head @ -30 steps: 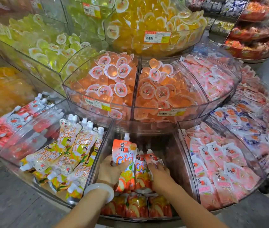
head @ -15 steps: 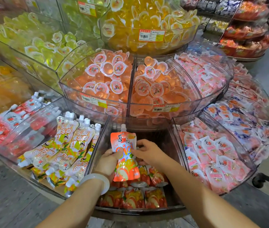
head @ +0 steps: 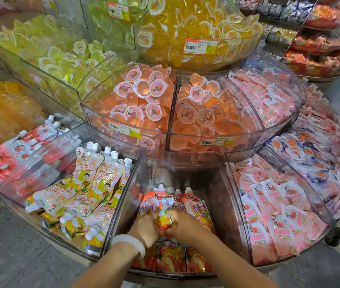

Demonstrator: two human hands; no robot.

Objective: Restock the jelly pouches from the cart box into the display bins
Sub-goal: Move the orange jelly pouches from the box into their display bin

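Both hands are inside the clear wedge bin (head: pixel 123 206) at the front of the round display. My left hand (head: pixel 145 227), with a white bangle on its wrist, and my right hand (head: pixel 183 226) grip the lower part of an orange jelly pouch (head: pixel 160 206) with a white spout. That pouch leans against two more orange pouches (head: pixel 196 206) standing behind it. A row of the same pouches (head: pixel 173 259) lies flat along the bin's front. The cart box is out of view.
The bin to the left holds yellow-and-white spouted pouches (head: pixel 94 183); the bin to the right holds pink pouches (head: pixel 273 206). Above sit tiers of orange jelly cups (head: pixel 144 96) and yellow cups (head: pixel 196 23). Grey floor lies below the display.
The orange pouch was held up in the bin; both hands have lowered it among the standing pouches and now grip its lower part. The camera has tilted slightly.
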